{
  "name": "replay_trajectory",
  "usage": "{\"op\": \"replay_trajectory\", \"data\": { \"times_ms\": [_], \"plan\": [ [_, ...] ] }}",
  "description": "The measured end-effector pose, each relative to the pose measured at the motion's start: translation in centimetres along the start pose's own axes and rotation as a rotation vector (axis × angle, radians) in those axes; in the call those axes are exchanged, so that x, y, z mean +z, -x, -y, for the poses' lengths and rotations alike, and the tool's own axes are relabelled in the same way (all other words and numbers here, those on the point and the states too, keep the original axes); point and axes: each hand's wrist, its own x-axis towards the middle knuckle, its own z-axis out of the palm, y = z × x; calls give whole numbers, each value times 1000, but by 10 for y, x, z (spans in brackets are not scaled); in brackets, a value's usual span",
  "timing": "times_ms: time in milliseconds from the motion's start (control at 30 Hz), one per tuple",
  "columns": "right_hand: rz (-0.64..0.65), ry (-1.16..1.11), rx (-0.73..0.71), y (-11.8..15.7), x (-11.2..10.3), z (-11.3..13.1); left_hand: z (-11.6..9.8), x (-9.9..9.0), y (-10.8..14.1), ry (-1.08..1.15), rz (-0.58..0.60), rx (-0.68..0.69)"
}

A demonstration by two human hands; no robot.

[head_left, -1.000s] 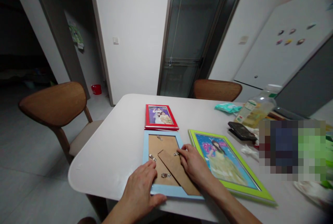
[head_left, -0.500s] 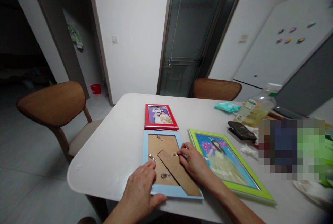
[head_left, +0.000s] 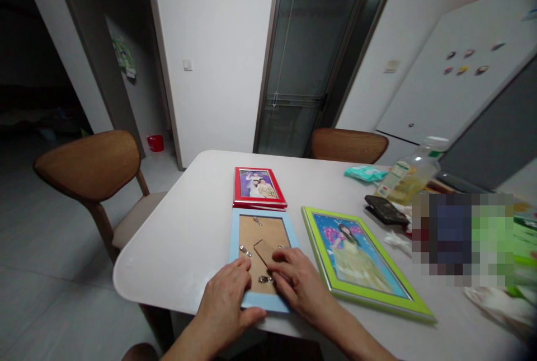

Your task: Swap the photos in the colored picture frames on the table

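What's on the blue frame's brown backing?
Metal clips and a flap. The right hand hides the flap's lower part; anything under the left hand can't be seen either.

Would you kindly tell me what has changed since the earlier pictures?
The right hand has left the right-side clip, moving leftward and nearer the wearer, beside the bottom clip. The left hand and blue picture frame stayed put.

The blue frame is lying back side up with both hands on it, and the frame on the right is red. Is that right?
Not quite: in the head view, the frame on the right is green, not red. The blue frame does lie back side up, with left hand and right hand on it.
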Motion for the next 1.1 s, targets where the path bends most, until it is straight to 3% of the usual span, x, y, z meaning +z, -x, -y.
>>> {"op": "replay_trajectory", "data": {
  "times_ms": [133, 300, 733, 933, 1100],
  "plan": [
    [71, -34, -59, 5, -2, 20, 1, 1, 0, 3, -3, 11],
    [175, -82, -153, 13, -15, 23, 3, 3, 0, -7, -12, 23],
    [181, -181, -119, 14, -16, 21, 5, 4, 2, 26, -38, 27],
    [60, -216, -65, -16, 2, 17, 6, 6, 2, 40, -63, 36],
    [100, -44, -75, -47, 20, 24, 7, 5, 2, 76, -88, 67]
  ]
}}
